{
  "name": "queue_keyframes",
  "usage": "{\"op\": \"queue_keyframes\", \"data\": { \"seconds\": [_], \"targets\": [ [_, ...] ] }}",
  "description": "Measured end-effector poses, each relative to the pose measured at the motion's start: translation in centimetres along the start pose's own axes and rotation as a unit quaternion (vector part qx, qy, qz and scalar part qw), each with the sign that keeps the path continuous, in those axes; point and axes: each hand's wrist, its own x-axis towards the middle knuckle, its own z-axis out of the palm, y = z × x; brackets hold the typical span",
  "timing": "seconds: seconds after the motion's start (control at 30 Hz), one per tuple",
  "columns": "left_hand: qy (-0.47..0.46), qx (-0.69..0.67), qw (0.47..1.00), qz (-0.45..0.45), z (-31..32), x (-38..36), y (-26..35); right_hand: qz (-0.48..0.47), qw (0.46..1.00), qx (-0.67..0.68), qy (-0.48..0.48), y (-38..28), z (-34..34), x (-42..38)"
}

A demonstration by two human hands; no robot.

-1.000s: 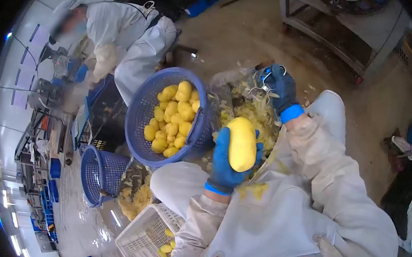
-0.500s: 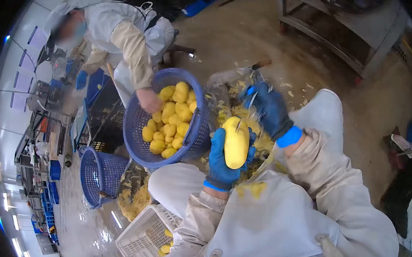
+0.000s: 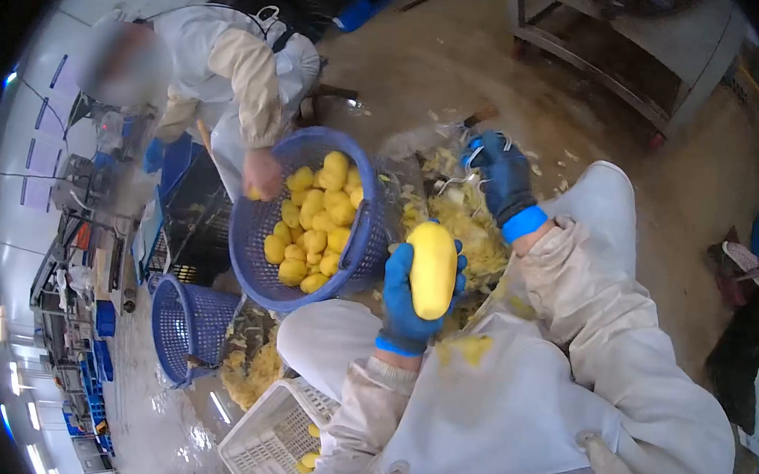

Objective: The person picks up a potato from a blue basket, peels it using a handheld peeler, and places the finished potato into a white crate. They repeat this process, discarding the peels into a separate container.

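My left hand [image 3: 404,304], in a blue glove, is wrapped round a large peeled yellow potato [image 3: 431,273] held above my lap. Its smooth pale surface faces me. To the upper right, my right hand [image 3: 504,177], also blue-gloved, is closed round a thin metal peeler [image 3: 472,158] whose handle is mostly hidden by the fingers. A gap separates the peeler from the potato. Beneath both hands lies a heap of yellow peelings [image 3: 462,222]. Left of my left hand stands a blue-purple basket [image 3: 366,236] holding many peeled potatoes [image 3: 314,213].
A co-worker [image 3: 231,71] leans over the basket's far side, one hand at its rim. A smaller blue basket [image 3: 175,327] and a white crate [image 3: 258,434] with a few potatoes stand at lower left. A metal table [image 3: 627,87] is at upper right; peel scraps dot the wet floor.
My right hand has moved up and away from the potato with the peeler. The co-worker's hand has shifted from over the potatoes to the basket's left rim.
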Motion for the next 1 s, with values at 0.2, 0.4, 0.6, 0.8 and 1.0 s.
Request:
{"op": "queue_keyframes", "data": {
  "seconds": [0.2,0.4,0.6,0.8,1.0],
  "targets": [
    [-0.184,-0.036,0.982,-0.040,-1.7,0.9,0.3,0.102,0.992,0.026,-0.075,-2.2,2.8,-4.2],
    [-0.015,-0.096,0.994,0.047,0.3,0.6,0.0,0.090,0.980,0.164,-0.071,-2.7,2.9,-5.8],
    [-0.218,-0.158,0.959,-0.089,-3.0,1.3,0.0,0.002,0.995,-0.084,0.053,0.7,-0.5,-0.5],
    [-0.093,-0.116,0.988,0.045,0.2,1.3,0.3,-0.195,0.889,-0.362,-0.200,-3.7,2.7,-7.1],
    [-0.066,-0.115,0.990,-0.035,0.2,0.3,-0.4,-0.082,0.972,-0.205,-0.086,-0.6,1.0,-1.7]
  ]
}}
